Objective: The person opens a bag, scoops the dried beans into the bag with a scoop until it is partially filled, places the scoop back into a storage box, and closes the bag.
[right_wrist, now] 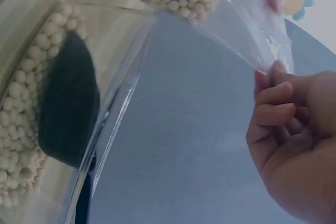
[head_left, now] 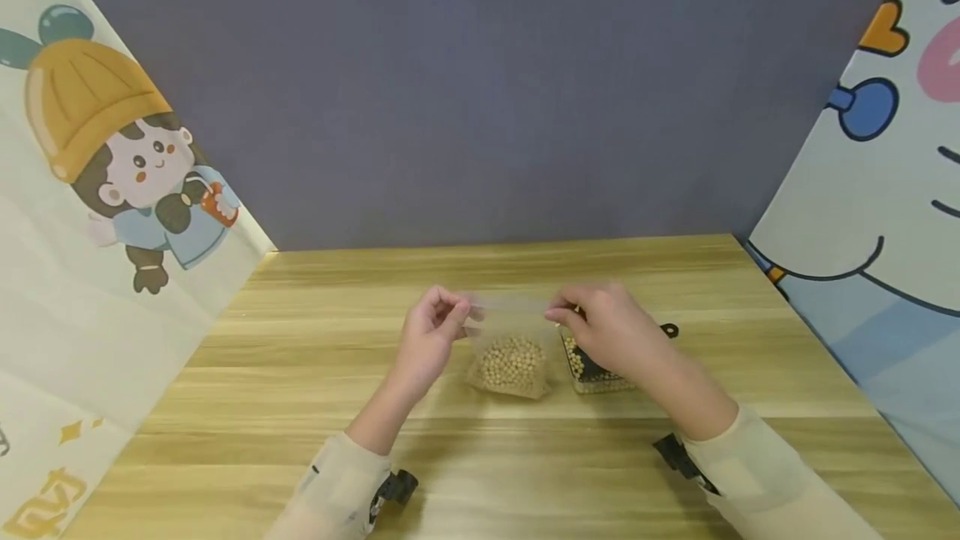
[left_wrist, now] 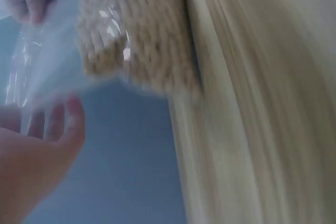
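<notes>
A clear plastic bag (head_left: 513, 367) with pale, round soybeans in its lower part stands upright on the table between the hands. My left hand (head_left: 429, 332) pinches the left end of its top edge between thumb and fingers. At the right end, my right hand (right_wrist: 294, 129) pinches the film with thumb and index finger, the other fingers curled in. The bag's top is stretched flat between both hands. In the left wrist view the beans fill the bag (left_wrist: 142, 30) beyond my left hand (left_wrist: 42, 156), slightly blurred.
Right of the bag, partly under my right forearm, a clear box (right_wrist: 118, 93) holds more soybeans (right_wrist: 21, 108). A black scoop (right_wrist: 71, 103) lies in it, its handle (head_left: 670, 329) sticking out over the far rim. A grey wall (head_left: 495, 107) closes the table's (head_left: 300, 390) back edge.
</notes>
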{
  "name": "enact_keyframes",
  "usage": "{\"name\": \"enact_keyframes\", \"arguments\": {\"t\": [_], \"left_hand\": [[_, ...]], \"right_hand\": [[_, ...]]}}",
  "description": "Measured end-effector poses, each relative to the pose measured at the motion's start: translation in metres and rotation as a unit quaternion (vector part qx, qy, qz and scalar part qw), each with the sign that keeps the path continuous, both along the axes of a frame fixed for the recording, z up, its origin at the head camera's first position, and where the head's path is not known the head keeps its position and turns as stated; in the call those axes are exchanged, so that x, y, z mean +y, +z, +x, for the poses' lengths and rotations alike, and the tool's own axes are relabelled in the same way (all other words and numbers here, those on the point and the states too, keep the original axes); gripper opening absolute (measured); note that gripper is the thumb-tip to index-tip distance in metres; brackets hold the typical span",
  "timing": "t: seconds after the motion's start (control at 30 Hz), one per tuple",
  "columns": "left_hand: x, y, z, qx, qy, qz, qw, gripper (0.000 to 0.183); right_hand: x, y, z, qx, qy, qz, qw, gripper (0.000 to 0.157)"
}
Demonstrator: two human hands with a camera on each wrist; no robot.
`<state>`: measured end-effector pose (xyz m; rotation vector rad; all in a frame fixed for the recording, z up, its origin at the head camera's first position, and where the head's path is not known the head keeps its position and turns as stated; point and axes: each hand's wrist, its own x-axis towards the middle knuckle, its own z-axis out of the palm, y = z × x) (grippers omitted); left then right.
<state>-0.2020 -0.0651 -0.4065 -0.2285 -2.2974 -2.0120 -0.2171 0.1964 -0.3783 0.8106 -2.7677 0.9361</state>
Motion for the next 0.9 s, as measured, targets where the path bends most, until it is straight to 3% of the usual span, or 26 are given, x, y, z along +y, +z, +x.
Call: {"name": "enact_keyframes", "arguments": {"t": [0.1, 0.17, 0.27, 0.33, 0.43, 0.5, 0.57, 0.7, 0.8, 0.9], "left_hand": [[-0.011, -0.004, 0.000, -0.008, -0.045, -0.068, 0.9967, 0.016], [-0.016, -0.008, -0.002, -0.042, -0.089, -0.099, 0.9902, 0.033], [-0.020, -0.017, -0.005, -0.089, -0.144, -0.160, 0.9724, 0.069], [-0.019, -0.023, -0.006, -0.098, -0.160, -0.204, 0.9608, 0.075], [-0.016, -0.028, -0.007, -0.072, -0.151, -0.257, 0.9519, 0.045], [-0.014, -0.028, -0.005, -0.048, -0.134, -0.279, 0.9497, 0.022], [-0.014, -0.028, -0.004, -0.029, -0.120, -0.291, 0.9487, 0.012], [-0.016, -0.029, -0.001, -0.038, -0.121, -0.303, 0.9444, 0.018], [-0.019, -0.033, -0.001, -0.051, -0.151, -0.327, 0.9317, 0.017], [-0.020, -0.036, 0.000, -0.056, -0.181, -0.328, 0.9255, 0.008]], "right_hand": [[0.000, -0.005, -0.005, 0.017, 0.007, -0.014, 1.000, 0.016], [-0.001, -0.008, -0.008, 0.024, 0.016, -0.029, 0.999, 0.015], [-0.002, -0.013, -0.012, 0.022, 0.025, -0.046, 0.998, 0.014], [-0.002, -0.016, -0.013, 0.014, 0.030, -0.055, 0.998, 0.013], [-0.001, -0.018, -0.013, 0.010, 0.024, -0.059, 0.998, 0.014], [0.001, -0.019, -0.012, 0.003, 0.019, -0.067, 0.998, 0.014], [0.002, -0.019, -0.011, 0.000, 0.014, -0.073, 0.997, 0.013], [0.002, -0.020, -0.010, 0.005, 0.014, -0.086, 0.996, 0.012], [0.002, -0.021, -0.010, 0.006, 0.013, -0.090, 0.996, 0.013], [0.002, -0.022, -0.010, -0.003, 0.010, -0.096, 0.995, 0.013]]}}
